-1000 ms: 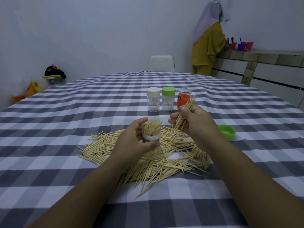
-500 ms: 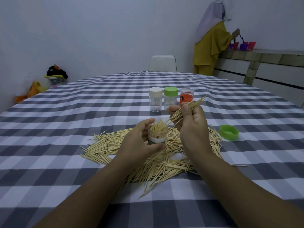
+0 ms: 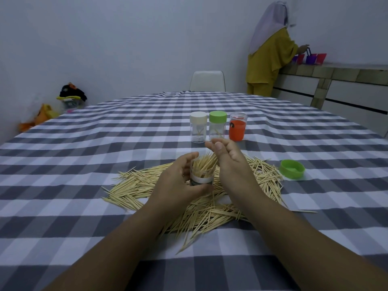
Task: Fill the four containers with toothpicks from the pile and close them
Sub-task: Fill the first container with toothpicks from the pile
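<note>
Far-left floor: I saw a heap of orange, yellow and black belongings (image 3: 63,101) against the wall, too small to make out further.
Table: a grey-and-white checked tablecloth (image 3: 84,164) covered the whole top.
Toothpick pile: a loose, wide pile of pale wooden toothpicks (image 3: 136,183) lay on the cloth near me, spreading left and right under both of my wrists.
Left hand: my left hand (image 3: 178,183) curled round the small clear plastic container with a white label band (image 3: 202,177), thumb on the near side and fingers on the far-left side, holding it upright over the pile.
Held container: it was open at the top and packed with toothpicks standing and leaning out of its mouth.
Right hand: my right hand (image 3: 228,162) sat just right of the container mouth, fingers loosely spread and pointing up and left; its underside touched the toothpick tips, and I saw nothing gripped in it.
Far row: beyond my hands stood a clear jar with a cream lid (image 3: 198,129), a clear jar with a green lid (image 3: 217,127) and a clear jar with an orange label (image 3: 237,128), side by side, the first two nearly empty.
Loose lid: a green round plastic lid (image 3: 292,170) lay open side up on the cloth, right of the pile.
Far background: a white chair (image 3: 207,80) stood at the far table edge; a person in a yellow garment (image 3: 270,57) stood at a counter on the far right.
</note>
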A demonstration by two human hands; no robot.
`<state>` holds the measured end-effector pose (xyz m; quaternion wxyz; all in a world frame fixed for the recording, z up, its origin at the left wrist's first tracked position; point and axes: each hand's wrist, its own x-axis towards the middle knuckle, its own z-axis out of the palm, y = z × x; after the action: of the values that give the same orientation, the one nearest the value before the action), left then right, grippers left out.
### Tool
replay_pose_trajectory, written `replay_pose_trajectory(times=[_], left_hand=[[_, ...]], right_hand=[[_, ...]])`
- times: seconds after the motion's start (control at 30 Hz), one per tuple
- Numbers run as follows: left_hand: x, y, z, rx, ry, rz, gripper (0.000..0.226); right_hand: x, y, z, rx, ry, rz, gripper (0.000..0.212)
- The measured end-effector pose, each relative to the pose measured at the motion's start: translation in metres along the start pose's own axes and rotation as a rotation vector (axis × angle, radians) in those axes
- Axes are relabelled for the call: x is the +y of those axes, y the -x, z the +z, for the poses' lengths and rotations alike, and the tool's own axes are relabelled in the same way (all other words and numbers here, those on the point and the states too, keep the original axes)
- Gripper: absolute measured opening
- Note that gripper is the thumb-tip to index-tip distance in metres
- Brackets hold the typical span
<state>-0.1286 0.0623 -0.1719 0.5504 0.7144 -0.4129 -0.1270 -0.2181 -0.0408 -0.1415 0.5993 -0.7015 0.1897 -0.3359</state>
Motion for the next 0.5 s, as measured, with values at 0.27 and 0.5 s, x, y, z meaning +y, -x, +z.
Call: replay_pose_trajectory(times=[0.27,0.5], left_hand=[[-0.0007,-0.0004,-0.0004,-0.003,0.003,0.011,0.073],[0.001,-0.0009,-0.0035,0.009,-0.003,0.032,0.065]], right_hand=[[-0.0023,0.0025,0.0001,-0.042,0.036,0.004,0.029],[-0.0042,0.0041,0.0011,-0.161,0.146,0.015,0.036]])
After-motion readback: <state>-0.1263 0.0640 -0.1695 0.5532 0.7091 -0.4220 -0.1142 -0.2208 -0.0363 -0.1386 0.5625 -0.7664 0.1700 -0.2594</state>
